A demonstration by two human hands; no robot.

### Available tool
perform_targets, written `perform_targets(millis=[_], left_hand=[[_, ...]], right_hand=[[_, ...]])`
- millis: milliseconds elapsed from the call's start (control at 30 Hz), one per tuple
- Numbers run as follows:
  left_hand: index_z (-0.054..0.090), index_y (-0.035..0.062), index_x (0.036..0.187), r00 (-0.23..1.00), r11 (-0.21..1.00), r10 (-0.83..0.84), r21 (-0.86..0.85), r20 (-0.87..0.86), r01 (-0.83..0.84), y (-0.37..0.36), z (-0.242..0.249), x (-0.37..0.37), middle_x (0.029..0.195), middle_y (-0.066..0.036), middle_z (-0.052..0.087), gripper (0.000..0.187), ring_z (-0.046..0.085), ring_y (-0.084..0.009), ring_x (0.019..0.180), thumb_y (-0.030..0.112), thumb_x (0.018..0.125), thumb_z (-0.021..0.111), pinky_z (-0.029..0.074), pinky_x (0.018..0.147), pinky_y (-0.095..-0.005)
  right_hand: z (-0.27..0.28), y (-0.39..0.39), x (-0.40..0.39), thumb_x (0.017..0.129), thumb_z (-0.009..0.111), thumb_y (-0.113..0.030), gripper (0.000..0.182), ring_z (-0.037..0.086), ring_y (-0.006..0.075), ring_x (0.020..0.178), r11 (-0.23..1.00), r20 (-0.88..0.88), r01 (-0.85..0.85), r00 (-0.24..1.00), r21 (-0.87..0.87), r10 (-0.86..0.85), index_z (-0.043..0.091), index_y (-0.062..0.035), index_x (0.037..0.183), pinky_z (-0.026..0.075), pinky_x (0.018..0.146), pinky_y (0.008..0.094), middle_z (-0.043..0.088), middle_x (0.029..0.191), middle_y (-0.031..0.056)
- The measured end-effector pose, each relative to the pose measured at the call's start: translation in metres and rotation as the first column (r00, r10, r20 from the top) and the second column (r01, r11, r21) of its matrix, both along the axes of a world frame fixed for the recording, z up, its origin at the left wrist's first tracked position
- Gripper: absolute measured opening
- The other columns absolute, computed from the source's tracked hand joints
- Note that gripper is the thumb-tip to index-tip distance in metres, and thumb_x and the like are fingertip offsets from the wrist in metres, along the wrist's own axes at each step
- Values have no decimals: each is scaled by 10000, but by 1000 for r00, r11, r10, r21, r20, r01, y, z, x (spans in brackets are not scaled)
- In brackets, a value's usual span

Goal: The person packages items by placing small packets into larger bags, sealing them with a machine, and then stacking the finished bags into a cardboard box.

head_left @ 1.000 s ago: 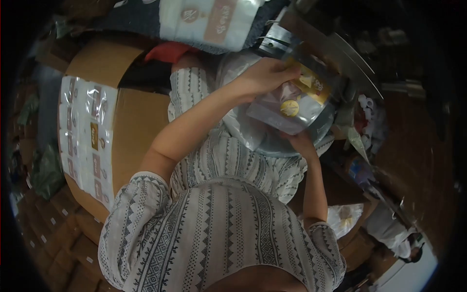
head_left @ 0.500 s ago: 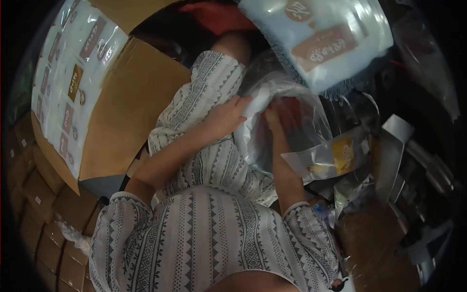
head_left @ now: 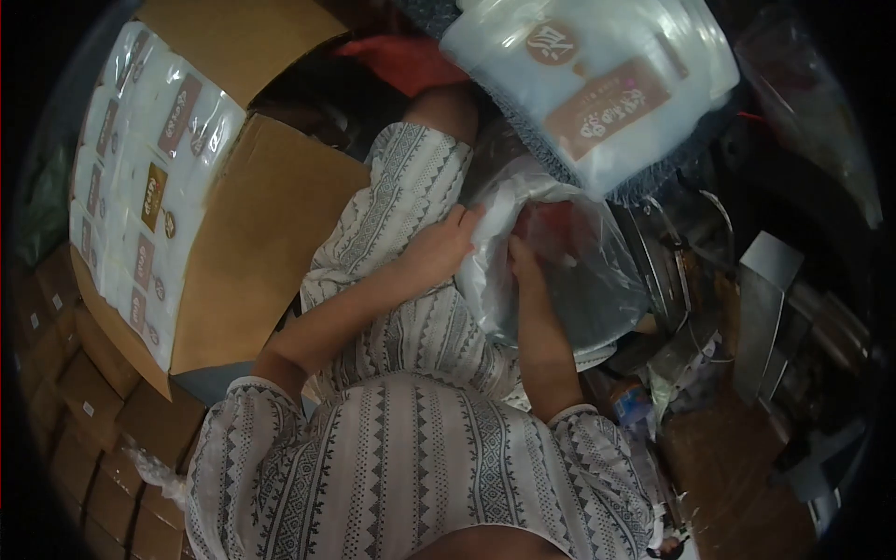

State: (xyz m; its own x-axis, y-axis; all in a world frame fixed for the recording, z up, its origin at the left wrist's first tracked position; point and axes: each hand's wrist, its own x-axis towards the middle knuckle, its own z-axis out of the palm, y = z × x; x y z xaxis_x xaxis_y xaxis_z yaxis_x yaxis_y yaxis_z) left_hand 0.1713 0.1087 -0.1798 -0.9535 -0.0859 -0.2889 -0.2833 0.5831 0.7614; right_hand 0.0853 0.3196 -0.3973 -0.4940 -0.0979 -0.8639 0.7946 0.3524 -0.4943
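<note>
A large clear plastic bag (head_left: 597,299) stands with its mouth toward me beside my knees, its rim bunched and folded on the left side. My left hand (head_left: 443,247) grips that gathered rim from outside, the fingers curled over it. My right hand (head_left: 525,259) reaches into the bag's mouth, its fingers closed at the inner side of the same rim; the fingertips are partly hidden. Something red (head_left: 560,229) shows through the plastic behind the right hand.
An open cardboard box (head_left: 271,233) at left holds white printed packs (head_left: 154,196). A stack of clear printed bags (head_left: 607,93) lies on a grey fuzzy surface at upper right. Metal parts (head_left: 770,271) stand at right. Brown cartons (head_left: 93,387) are piled at lower left.
A clear packet with yellow print that was over my right forearm is out of sight. The bag's mouth shows more openly. Both hands stay at the rim; the whole view has shifted slightly.
</note>
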Motion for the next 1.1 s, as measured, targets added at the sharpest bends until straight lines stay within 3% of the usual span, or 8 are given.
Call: perform_targets(millis=[100,167,200,333,433,500,567,1100], left_hand=[[371,-23,1294,994,992,-95,-92,-47,90,-10,12,-1,1091,-220,501,552,607,-390,819,114,820,619,511,683,-428],[462,-2,1257,963,983,-181,-47,-199,176,-25,29,-3,1090,-197,538,466,611,-342,867,148,846,624,509,734,-393],[462,-2,1257,952,977,-211,-77,-220,199,-35,49,-12,1090,-197,538,466,611,-342,867,148,846,624,509,734,-393],[643,21,1055,890,913,293,378,-350,-152,-80,137,-55,1067,-143,598,223,624,-183,885,88,845,612,503,696,-265],[497,43,1250,663,906,121,-192,-739,-378,-133,146,-116,1163,-159,549,541,552,-275,1028,251,790,690,418,885,-361],[418,46,1327,614,804,-43,-393,-788,-447,-152,134,-150,1202,-177,519,712,508,-310,1105,331,752,726,358,971,-401],[206,39,1421,857,957,109,-181,-503,-227,-158,126,-173,1290,-233,398,1028,357,-379,1231,458,663,760,200,1067,-443],[179,-29,1385,657,928,82,-183,-749,-325,-138,104,-207,1309,-278,253,965,316,-427,1210,339,713,765,267,1041,-462]], right_hand=[[36,21,15,800,651,-214,379,626,266,948,994,-17,112,994,13,-112,596,-41,1133,492,796,357,632,1104,108],[42,40,27,799,666,-193,355,629,211,841,807,-461,-323,690,493,558,606,-25,1106,493,761,320,653,1018,91],[60,41,35,799,666,-193,355,629,211,841,828,-494,-289,691,481,528,606,-25,1106,493,761,320,653,1018,91],[193,18,40,833,648,-179,290,619,174,827,867,-624,-427,613,255,485,608,-27,1077,482,731,300,656,970,115],[312,-31,27,870,610,-159,251,621,184,889,898,-573,-420,772,-134,276,606,-31,1086,476,753,312,649,993,117],[342,-69,12,869,611,-167,276,624,216,883,906,-850,-369,527,-209,19,600,-38,1114,474,772,323,650,977,115],[350,-103,-17,862,607,-171,291,619,300,901,921,-974,-380,227,-81,9,597,-41,1123,470,809,360,651,965,151],[324,-153,-119,862,563,-179,256,592,389,910,990,-987,-97,114,100,111,596,7,1035,464,797,415,625,954,229]])
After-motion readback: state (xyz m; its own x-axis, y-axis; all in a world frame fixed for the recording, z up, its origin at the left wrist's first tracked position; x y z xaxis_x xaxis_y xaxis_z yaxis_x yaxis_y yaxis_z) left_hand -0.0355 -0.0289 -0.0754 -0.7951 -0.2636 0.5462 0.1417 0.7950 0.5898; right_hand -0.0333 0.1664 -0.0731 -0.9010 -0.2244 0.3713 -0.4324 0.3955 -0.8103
